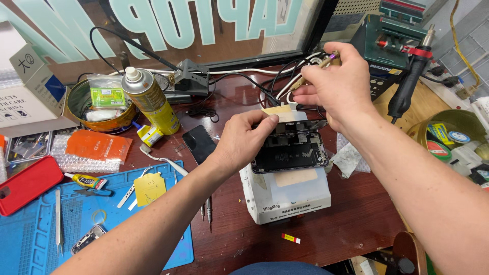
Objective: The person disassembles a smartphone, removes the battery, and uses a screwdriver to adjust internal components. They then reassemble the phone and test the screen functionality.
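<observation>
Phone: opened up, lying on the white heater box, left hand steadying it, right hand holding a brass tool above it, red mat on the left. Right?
One slip: the mat is blue, not red, as the head view shows. The rest holds: the opened phone lies on the white heater box, left hand steadying it, right hand holding the brass tool above.

L hand (243, 140) curled, palm down, arm extended; R hand (333, 84) raised, fingers in pinch grip.

Blue mat (30, 239), red case (28, 183), yellow spray can (153, 104), white heating box (285, 196), black phone (290, 150).
</observation>
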